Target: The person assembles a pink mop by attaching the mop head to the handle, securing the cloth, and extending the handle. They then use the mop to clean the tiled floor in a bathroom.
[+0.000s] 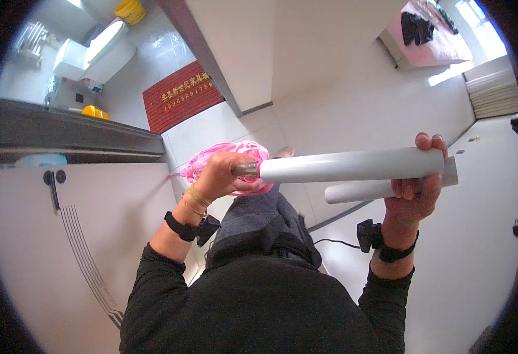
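My left hand (225, 175) is closed around a metallic, patterned handle-like piece (246, 169) with a pink ring at its end. From that ring a long white roll or tube (347, 166) reaches to the right. Its far end rests in my right hand (416, 188), whose fingers wrap around it from above and below. A second, thinner white roll (358, 191) lies under the first, also in my right hand. Behind my left hand hangs a bunched pink cloth or plastic item (223, 161); how it is attached cannot be told.
A red doormat (183, 97) with writing lies at a bathroom doorway, with a toilet (104, 48) and a yellow bucket (130, 11) beyond. White doors or panels (29, 230) stand left and right. A bed with pink covers (440, 48) is at the upper right.
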`<action>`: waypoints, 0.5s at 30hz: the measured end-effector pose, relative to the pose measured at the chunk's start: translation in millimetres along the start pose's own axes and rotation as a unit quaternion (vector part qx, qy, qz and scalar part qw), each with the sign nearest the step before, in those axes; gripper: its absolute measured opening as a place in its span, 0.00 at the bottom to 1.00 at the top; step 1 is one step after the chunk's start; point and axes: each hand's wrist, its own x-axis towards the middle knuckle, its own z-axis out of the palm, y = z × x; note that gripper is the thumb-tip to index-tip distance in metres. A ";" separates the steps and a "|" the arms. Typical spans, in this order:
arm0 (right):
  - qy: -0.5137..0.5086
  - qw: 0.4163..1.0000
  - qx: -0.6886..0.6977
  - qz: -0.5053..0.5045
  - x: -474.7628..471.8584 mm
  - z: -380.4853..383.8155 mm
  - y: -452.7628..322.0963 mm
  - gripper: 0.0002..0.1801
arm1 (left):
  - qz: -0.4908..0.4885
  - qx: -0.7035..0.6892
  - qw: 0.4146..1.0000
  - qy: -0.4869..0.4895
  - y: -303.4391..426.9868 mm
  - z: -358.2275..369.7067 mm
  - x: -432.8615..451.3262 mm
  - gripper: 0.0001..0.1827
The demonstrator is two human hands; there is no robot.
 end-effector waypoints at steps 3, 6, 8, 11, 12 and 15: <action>-0.017 0.997 -0.066 -0.022 -18.8 31.1 5.2 0.32 | 0.046 -0.011 0.999 0.016 -4.1 -9.0 -31.6 0.13; -0.085 0.993 -0.055 -0.052 -29.2 57.3 0.5 0.35 | 0.073 -0.003 0.997 0.024 -5.7 -17.3 -52.4 0.13; -0.069 0.984 -0.156 -0.059 -35.3 70.4 -1.0 0.36 | 0.057 -0.008 0.998 0.020 -4.3 -24.4 -57.2 0.13; -0.094 0.981 -0.152 -0.070 -48.6 86.7 -0.2 0.34 | 0.062 -0.016 0.998 0.021 -0.7 -38.9 -65.6 0.14; -0.132 0.982 -0.121 -0.065 -49.9 96.2 -4.1 0.34 | 0.064 -0.015 0.998 0.027 5.8 -47.9 -70.3 0.15; -0.130 0.977 -0.135 -0.099 -51.1 135.2 0.7 0.34 | 0.083 -0.024 0.993 0.079 17.8 -68.5 -79.4 0.16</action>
